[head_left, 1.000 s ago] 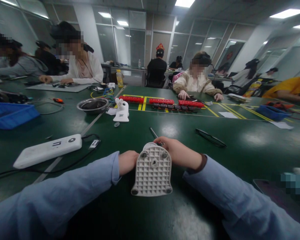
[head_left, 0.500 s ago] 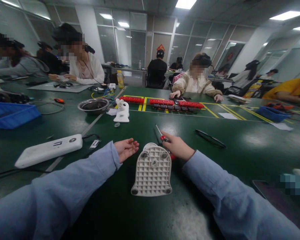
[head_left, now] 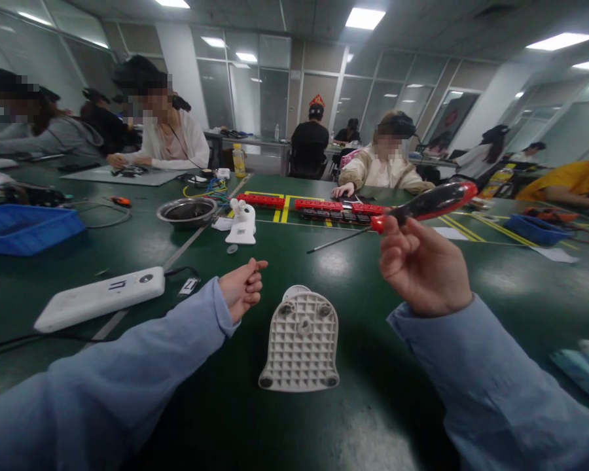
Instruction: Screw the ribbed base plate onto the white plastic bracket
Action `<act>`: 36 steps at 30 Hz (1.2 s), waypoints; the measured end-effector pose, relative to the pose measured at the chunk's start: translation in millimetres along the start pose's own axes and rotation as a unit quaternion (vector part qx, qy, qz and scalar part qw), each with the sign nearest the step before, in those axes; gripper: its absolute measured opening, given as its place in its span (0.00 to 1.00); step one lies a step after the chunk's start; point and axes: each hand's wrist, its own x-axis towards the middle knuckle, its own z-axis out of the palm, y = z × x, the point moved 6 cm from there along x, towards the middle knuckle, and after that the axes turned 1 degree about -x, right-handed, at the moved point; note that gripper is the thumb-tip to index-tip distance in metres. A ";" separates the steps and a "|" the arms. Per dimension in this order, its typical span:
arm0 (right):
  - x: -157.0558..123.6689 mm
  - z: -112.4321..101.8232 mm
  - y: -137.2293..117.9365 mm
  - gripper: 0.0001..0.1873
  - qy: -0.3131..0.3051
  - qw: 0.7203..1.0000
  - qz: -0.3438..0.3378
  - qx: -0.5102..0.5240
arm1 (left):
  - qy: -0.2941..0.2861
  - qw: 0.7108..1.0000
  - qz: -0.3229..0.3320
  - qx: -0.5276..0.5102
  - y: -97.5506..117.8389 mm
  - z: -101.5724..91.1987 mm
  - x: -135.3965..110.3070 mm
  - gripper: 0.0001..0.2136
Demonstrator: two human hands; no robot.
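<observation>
From where I stand, the person's right hand (head_left: 425, 268) is lifted off the green counter (head_left: 368, 409), its fingers closed around the neck of a slim screwdriver (head_left: 436, 199) with a glossy black-and-red handle. The thin metal shaft slants down to the left, its tip clear of everything I can make out.

The left hand (head_left: 242, 290) hovers, fingers loosely curled and index finger reaching out; I can't tell whether something small is tucked inside. It is apart from the pale grey-white plastic base (head_left: 302, 347), which sits right in front of the person, between the two forearms, with its gridded underside and four dark round feet showing. A rounded white part (head_left: 297, 292) peeks out behind its far edge.

Farther off sit a white plastic bracket-like piece (head_left: 241, 226), a small pale disc (head_left: 232, 249) just beside it, and a shiny metal bowl (head_left: 196, 209).

I'd judge the step in hand to be handling the screwdriver, with neither hand on the base. Any move with that tool on the base would call for a fuller grip on its handle, the tip aimed carefully, and the left hand steadying the plastic.
</observation>
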 end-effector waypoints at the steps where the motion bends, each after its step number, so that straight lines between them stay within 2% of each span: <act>1: -2.7 3.9 0.2 0.10 -0.023 1.000 -0.012 0.002 | -0.010 1.000 0.009 0.009 2.3 3.8 -4.6 0.10; 3: -8.1 11.1 1.6 0.09 -0.056 0.998 -0.037 0.005 | -0.037 0.997 0.042 0.044 7.5 12.9 -15.2 0.09; 5: -13.2 16.7 1.9 0.10 -0.062 0.996 -0.066 -0.005 | -0.073 0.987 0.099 0.105 13.9 23.2 -27.4 0.10; 9: -23.5 22.6 -4.6 0.18 -0.010 0.989 -0.136 -0.051 | -0.152 0.935 0.226 0.225 23.4 41.9 -54.7 0.16; 13: -35.3 28.8 -13.7 0.14 0.030 0.973 -0.209 -0.099 | -0.197 0.893 0.300 0.271 24.4 49.1 -75.1 0.19; 18: -42.5 33.7 -15.2 0.11 0.042 0.961 -0.233 -0.145 | -0.216 0.866 0.331 0.306 18.6 48.1 -84.1 0.14; 27: -37.8 32.3 -2.7 0.11 0.016 0.968 -0.209 -0.139 | -0.236 0.819 0.373 0.368 13.1 50.0 -92.4 0.13; 36: -38.0 32.1 -0.9 0.10 0.012 0.966 -0.215 -0.143 | -0.222 0.829 0.364 0.361 13.3 47.8 -89.0 0.13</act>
